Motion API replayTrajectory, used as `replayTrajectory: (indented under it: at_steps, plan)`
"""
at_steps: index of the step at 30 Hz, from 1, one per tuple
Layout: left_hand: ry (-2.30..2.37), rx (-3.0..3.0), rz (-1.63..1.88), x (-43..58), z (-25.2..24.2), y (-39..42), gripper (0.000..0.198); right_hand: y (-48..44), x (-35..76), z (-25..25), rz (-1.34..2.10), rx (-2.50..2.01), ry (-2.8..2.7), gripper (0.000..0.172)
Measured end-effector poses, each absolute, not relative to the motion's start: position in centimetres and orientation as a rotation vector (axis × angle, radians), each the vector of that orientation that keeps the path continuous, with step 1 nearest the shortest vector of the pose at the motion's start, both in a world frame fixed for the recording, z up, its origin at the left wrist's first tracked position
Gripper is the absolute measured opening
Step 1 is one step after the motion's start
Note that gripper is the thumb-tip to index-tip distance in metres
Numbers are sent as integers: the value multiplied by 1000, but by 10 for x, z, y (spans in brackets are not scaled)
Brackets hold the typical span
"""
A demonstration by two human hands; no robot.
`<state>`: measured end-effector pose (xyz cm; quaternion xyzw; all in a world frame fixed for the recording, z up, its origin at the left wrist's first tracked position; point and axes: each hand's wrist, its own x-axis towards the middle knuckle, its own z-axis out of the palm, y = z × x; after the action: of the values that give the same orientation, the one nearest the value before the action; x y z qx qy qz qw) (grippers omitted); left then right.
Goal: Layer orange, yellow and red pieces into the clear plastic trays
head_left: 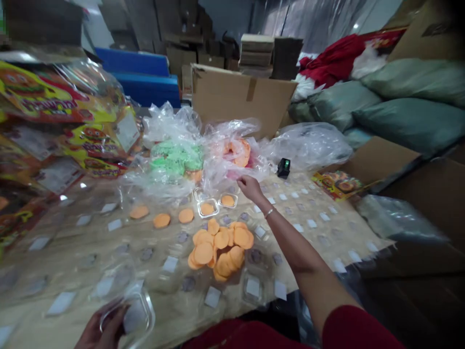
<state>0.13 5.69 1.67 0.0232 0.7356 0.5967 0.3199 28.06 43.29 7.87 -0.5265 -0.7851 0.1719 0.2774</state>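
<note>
My left hand (105,325) grips a clear plastic container (148,308) at the table's near left. My right hand (250,188) reaches to the far middle, its fingers closed at the edge of a clear plastic bag (221,170) with orange and pink pieces in it; what they pinch, if anything, is hidden. Below that hand, a small clear tray (228,200) holds one orange disc, and a second tray (208,208) beside it holds another. A heap of orange discs (221,246) lies mid-table. Single orange discs (162,220) lie in a row to its left.
Many small clear packs with white or greyish pieces cover the brown table surface (145,271). At the back stand a bag of green pieces (176,157), a cardboard box (240,94) and a small black object (284,167). Printed colourful packs (98,145) are piled at left, sacks (410,121) at right.
</note>
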Motion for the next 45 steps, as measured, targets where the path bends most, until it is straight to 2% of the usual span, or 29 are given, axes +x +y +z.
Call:
replayTrajectory:
  at_steps: [6,9,13,17,20,24,27,31,37,39,43,45]
  plan:
    - [1991,298,1542,12,21,70,34,392,282,80,693,-1053,-2462,16]
    - [2019,455,1457,17,17,66,29,345,291,68,762,-1055,-2634,15]
    - [2055,533,1438,22,10,57,27,289,281,38,464,-1272,-2664,22]
    - [1944,477,1455,34,11,56,28,272,275,16,331,-1245,-2660,7]
    - [1789,392,1459,45,20,61,32,272,277,15,521,-1223,-2418,9]
    - [1618,330,1465,59,32,70,38,236,255,37,980,-1069,-1995,14]
    - [1559,337,1505,70,36,72,37,182,221,54,1155,-784,-2175,17]
    - [1515,279,1600,72,31,64,33,159,196,52,768,-512,-2490,19]
    - [1646,165,1629,53,11,35,42,225,228,31,340,-1054,-2572,22]
    - [1694,216,1657,48,5,25,47,237,232,24,305,-1086,-2661,23]
    - [1757,211,1726,36,-4,7,54,241,227,18,385,-997,-2729,8]
    - [1791,171,1765,29,-8,-2,55,241,225,18,434,-972,-2753,11]
